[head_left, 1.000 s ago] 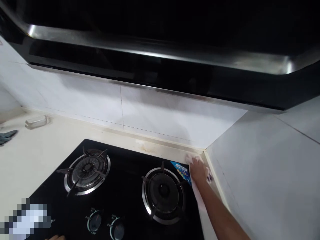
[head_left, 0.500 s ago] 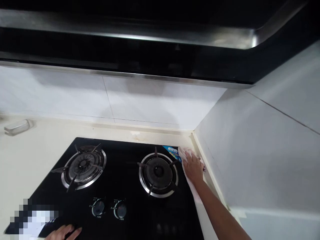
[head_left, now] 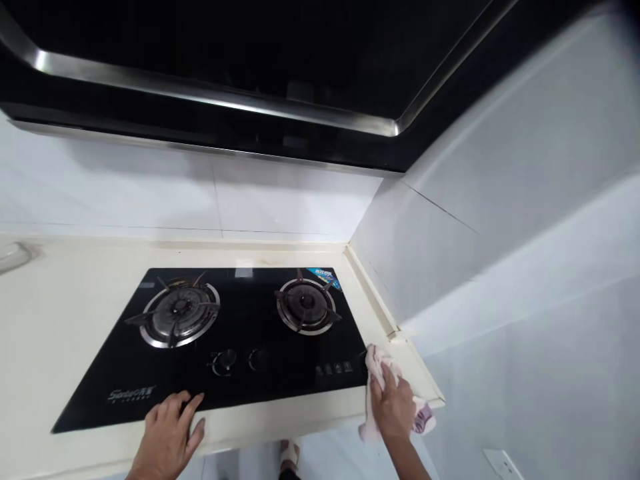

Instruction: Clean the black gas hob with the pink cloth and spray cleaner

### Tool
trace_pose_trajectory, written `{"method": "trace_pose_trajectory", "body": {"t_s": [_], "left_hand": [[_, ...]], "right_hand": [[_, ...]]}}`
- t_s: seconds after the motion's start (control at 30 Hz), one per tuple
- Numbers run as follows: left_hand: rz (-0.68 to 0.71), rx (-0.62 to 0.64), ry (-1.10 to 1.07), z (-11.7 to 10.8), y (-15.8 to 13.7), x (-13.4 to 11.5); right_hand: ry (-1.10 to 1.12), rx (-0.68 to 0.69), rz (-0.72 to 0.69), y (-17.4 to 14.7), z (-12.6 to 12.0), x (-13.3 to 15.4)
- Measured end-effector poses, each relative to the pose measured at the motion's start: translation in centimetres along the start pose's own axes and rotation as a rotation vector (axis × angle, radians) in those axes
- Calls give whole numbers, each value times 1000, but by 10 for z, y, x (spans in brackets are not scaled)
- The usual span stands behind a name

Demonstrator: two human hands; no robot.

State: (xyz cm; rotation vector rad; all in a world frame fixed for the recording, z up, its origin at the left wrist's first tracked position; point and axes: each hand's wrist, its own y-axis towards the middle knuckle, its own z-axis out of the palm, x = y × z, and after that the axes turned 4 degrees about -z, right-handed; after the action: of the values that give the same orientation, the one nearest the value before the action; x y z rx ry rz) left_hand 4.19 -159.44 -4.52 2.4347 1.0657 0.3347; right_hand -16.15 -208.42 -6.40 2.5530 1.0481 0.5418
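Observation:
Under my right hand (head_left: 394,405) is a pale pink cloth (head_left: 376,363) with a purple patch, bunched at the front right of the cream countertop (head_left: 310,405). My fingers press it down beside the stove's right edge, and part of it hangs over the counter's front edge. The black glass gas stove (head_left: 250,313) carries two burners and two knobs. My left hand (head_left: 167,433) rests at the stove's front edge, fingers apart and holding nothing, with the fingertips on the glass.
A black range hood (head_left: 225,137) with a metal rim hangs low over the stove. A raised ledge (head_left: 373,293) runs along the right wall (head_left: 500,267). A clear object (head_left: 13,257) lies at the far left of the counter. A foot (head_left: 289,453) shows on the floor below.
My right hand has drawn the cloth from the stove's back right corner to the counter's front. My left hand shows more fully at the front edge. The view has shifted right and down.

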Motion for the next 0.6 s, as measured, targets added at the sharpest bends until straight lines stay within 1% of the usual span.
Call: {"method": "trace_pose_trajectory", "body": {"t_s": [0.07,0.17,0.2,0.27,0.33,0.37,0.4,0.43,0.47,0.53,0.6], "left_hand": [[-10,5,1,-1,0,-2],[-36,18,-12,0,0,-3],[-41,21,-18,1,-1,-3],[-43,30,-30,1,-1,-4],[-54,50,-43,0,-1,-5],[-63,64,-49,-1,-1,-6],[-74,78,-57,-2,-1,-7],[-84,91,-64,-3,-1,-8],[-91,103,-72,-3,-2,-9],[-100,113,-90,-4,-2,-10],[-107,112,-111,-4,-3,-9]], "right_hand": [[138,-19,34,-17,1,14],[383,38,95,-44,-3,54],[485,74,138,-52,-6,70],[715,166,275,-64,-14,100],[954,277,406,-66,-24,121],[1054,322,436,-63,-29,126],[1125,350,428,-57,-32,127],[1149,350,383,-48,-35,124],[1105,318,310,-37,-36,117],[893,197,169,-12,-38,95],[672,82,112,12,-41,66]]}}
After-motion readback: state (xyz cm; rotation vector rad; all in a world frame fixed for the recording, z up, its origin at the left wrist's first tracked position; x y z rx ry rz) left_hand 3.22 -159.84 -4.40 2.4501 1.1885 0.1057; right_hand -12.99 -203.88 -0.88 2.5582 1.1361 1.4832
